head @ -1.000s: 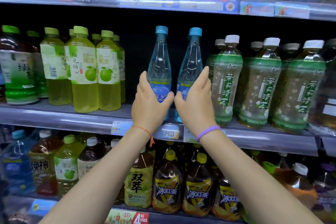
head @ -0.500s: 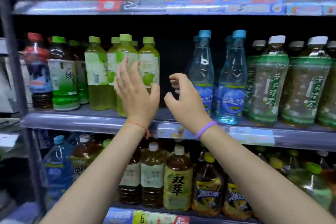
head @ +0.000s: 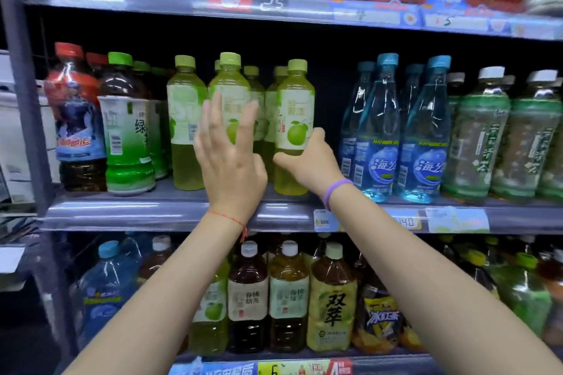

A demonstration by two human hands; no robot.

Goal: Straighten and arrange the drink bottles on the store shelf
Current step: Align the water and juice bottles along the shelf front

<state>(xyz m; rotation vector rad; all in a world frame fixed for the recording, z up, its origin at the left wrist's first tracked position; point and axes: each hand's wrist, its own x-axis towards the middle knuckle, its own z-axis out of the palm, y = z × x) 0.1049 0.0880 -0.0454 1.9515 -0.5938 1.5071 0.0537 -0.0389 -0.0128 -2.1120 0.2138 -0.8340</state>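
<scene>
Yellow-green apple-drink bottles stand in a cluster on the middle shelf [head: 158,213]. My right hand [head: 307,161] is wrapped around the lower body of the rightmost green bottle [head: 294,119], which stands upright. My left hand [head: 230,158] is spread open, fingers up, in front of the middle green bottle [head: 230,82]; contact is unclear. A third green bottle [head: 184,119] stands just to the left. Two rows of blue water bottles [head: 377,131] stand to the right of a dark gap.
Dark tea bottles with green labels [head: 126,131] and a red-capped bottle [head: 76,119] stand at the left, pale green tea bottles [head: 478,137] at the right. Cans line the top shelf [head: 274,6]. Large bottles [head: 332,298] fill the lower shelf. A grey upright post [head: 21,85] frames the left.
Both hands left the blue water bottles and moved left to the green bottles. My right hand has closed on the rightmost green bottle. The view has shifted left.
</scene>
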